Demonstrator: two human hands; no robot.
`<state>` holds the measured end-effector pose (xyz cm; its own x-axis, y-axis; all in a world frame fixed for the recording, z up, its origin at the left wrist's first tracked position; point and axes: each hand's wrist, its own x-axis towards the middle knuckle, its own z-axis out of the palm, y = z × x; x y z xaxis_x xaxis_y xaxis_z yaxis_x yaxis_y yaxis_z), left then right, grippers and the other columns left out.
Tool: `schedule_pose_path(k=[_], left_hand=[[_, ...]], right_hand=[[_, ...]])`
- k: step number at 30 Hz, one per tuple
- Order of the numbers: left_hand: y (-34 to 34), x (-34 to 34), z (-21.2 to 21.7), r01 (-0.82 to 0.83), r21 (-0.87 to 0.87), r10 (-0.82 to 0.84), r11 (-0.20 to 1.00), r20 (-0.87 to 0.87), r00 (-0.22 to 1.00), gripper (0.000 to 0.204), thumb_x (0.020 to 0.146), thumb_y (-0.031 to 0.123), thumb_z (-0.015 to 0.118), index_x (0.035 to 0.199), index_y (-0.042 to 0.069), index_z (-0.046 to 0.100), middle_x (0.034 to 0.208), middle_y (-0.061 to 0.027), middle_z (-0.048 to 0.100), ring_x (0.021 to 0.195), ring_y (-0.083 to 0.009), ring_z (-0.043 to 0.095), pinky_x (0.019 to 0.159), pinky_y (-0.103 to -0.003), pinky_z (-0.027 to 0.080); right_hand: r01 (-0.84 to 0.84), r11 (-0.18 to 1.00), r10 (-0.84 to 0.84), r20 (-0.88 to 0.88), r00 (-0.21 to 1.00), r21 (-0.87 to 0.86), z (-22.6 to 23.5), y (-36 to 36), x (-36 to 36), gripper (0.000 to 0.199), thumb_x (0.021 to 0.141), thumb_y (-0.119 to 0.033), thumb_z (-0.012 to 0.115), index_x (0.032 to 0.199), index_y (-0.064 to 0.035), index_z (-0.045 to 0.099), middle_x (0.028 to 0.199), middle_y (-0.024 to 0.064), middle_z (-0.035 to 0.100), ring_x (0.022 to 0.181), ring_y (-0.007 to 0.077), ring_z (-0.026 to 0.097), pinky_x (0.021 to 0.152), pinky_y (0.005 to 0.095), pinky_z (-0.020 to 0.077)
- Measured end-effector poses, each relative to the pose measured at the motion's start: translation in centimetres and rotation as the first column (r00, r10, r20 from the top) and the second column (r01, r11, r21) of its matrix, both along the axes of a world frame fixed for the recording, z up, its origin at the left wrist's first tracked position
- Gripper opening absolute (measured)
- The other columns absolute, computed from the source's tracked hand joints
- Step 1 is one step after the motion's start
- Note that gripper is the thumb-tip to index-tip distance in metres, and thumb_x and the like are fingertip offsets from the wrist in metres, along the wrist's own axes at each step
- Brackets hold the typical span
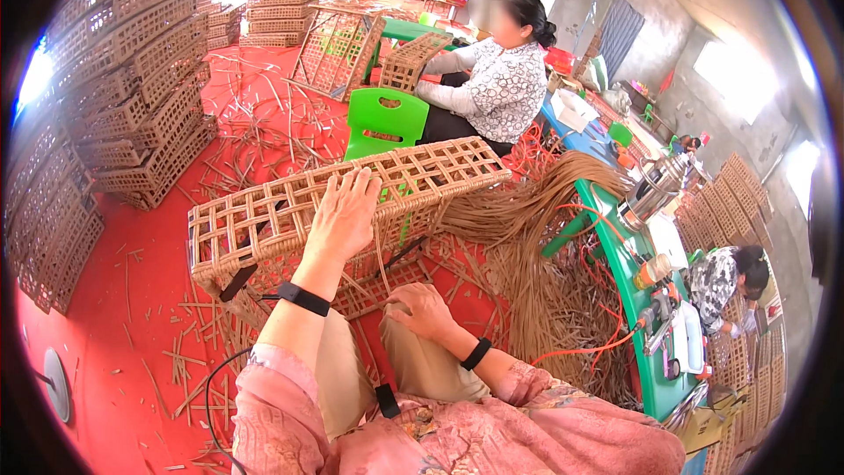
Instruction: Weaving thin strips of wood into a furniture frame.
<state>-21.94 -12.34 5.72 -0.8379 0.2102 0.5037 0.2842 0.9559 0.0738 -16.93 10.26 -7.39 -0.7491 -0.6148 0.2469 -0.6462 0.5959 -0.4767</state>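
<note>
A long woven wicker crate (264, 211) with an open lattice lies across my lap, tilted up to the right. My left hand (345, 215) rests flat on its top edge, fingers spread. My right hand (422, 308) is lower, by my knee, fingers curled on a thin strand under the crate's lower edge. Both wrists wear black bands.
Stacks of finished wicker crates (132, 88) line the left. Loose cane strips (545, 237) litter the red floor. A person in a patterned shirt (501, 79) sits ahead by a green chair (382, 119). A green table (633, 299) with tools stands at the right; another person (730, 281) bends there.
</note>
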Motion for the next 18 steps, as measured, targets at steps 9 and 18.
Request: schedule_pose_path(k=[9,18], left_hand=[[0.02,0.27,0.47,0.005,0.001,-0.005,1.0,0.004,1.0,0.071,0.072,0.009,0.072,0.138,0.005,0.048,0.146,-0.0136,0.044,0.139,-0.0301,0.038,0.117,-0.048,0.029],[0.18,0.41,0.29,0.038,0.021,-0.036,0.999,-0.107,0.994,0.048,0.082,0.005,0.061,0.129,0.003,0.052,0.14,-0.015,0.049,0.134,-0.0313,0.045,0.114,-0.05,0.034]], right_hand=[[-0.004,1.0,0.003,-0.023,1.0,-0.007,0.21,-0.14,0.04,0.027,0.085,-0.032,0.068,0.102,-0.0109,0.068,0.109,0.0096,0.068,0.112,0.0284,0.059,0.101,0.0422,0.0418],[0.008,1.0,-0.008,-0.014,1.0,-0.004,0.15,0.03,-0.07,0.027,0.085,-0.032,0.067,0.102,-0.0111,0.068,0.11,0.0094,0.068,0.112,0.0286,0.059,0.1,0.0428,0.0425]])
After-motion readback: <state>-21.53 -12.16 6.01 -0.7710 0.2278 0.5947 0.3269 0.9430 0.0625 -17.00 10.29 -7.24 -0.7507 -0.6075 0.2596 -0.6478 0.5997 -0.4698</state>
